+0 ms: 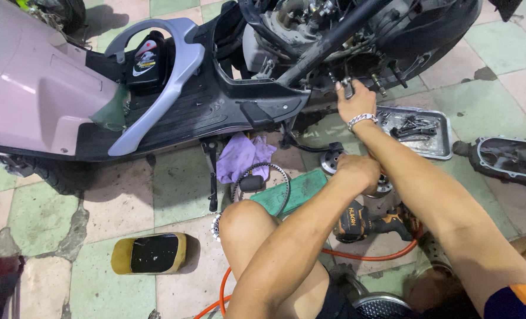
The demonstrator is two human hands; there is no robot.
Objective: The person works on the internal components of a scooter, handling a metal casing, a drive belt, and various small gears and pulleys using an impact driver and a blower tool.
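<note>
A scooter (174, 100) lies on its side on the tiled floor with its engine area (334, 41) exposed. My right hand (357, 103), with a metal bracelet on the wrist, reaches up to the engine and is closed around a small metal tool (347, 87) set against a bolt there. My left hand (360, 170) is lower, its fingers curled over a round metal part (384, 186) on the floor. Another round metal part (332, 158) sits just left of it. My bare knee (242, 221) is below the left forearm.
A metal tray (443, 147) with bolts and tools lies right of my right hand, and a grey engine cover (511, 159) lies further right. A purple rag (242, 156), black belt (283, 177), green board (292, 192), impact wrench (363, 224), orange hose (369, 257) and yellow oil pan (151, 253) lie nearby.
</note>
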